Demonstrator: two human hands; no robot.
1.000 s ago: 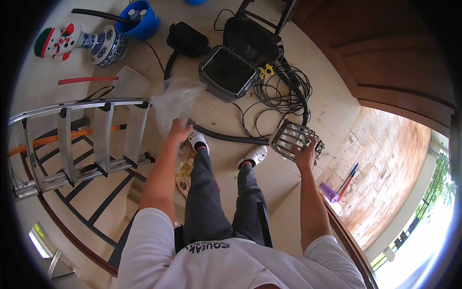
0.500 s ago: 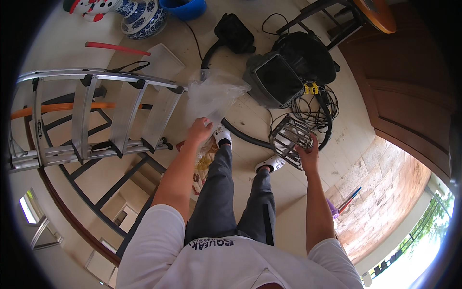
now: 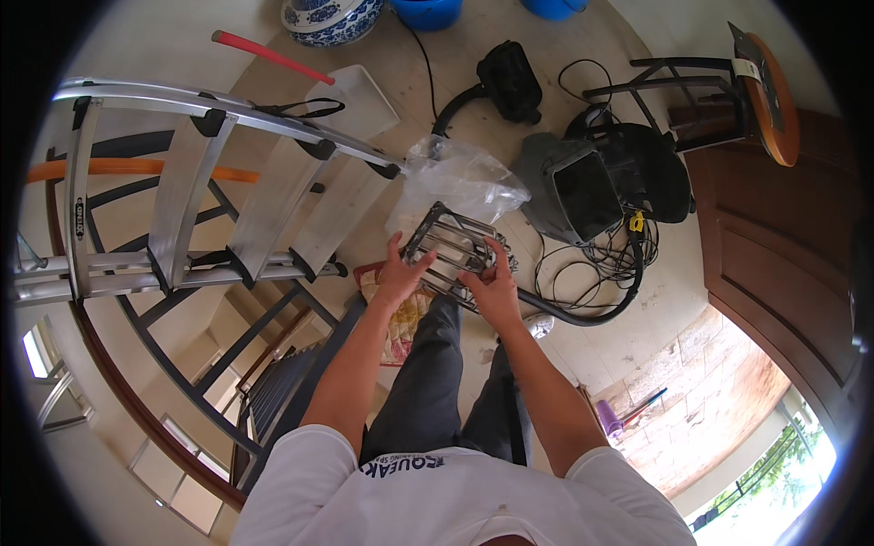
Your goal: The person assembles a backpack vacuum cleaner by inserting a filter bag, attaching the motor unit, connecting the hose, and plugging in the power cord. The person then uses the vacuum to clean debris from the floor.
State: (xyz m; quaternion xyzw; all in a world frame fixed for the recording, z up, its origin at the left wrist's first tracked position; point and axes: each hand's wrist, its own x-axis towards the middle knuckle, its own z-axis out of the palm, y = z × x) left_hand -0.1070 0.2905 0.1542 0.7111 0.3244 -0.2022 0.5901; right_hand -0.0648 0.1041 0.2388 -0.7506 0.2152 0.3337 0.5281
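Observation:
A boxy metal cage (image 3: 448, 244) with a dark frame and shiny parallel bars is held up in front of me, slightly tilted. My left hand (image 3: 401, 275) grips its left edge, thumb on the near side. On the right, my right hand (image 3: 494, 289) is closed round the other side with thumb and fingers. Just beyond the cage lies a clear, crumpled plastic bag (image 3: 466, 180), partly hidden by the cage.
An aluminium ladder (image 3: 187, 196) fills the left, beside a dark railing. A grey open bin-like canister (image 3: 574, 187), a black hose (image 3: 583, 318) and coiled cables (image 3: 583, 278) lie ahead right. A stool (image 3: 769, 100) stands near the brown door (image 3: 774, 218); a patterned mat (image 3: 401, 328) is by my feet.
My left hand has let go of the plastic bag and taken the cage's left side. My right hand has brought the cage leftward to the middle. The view has shifted.

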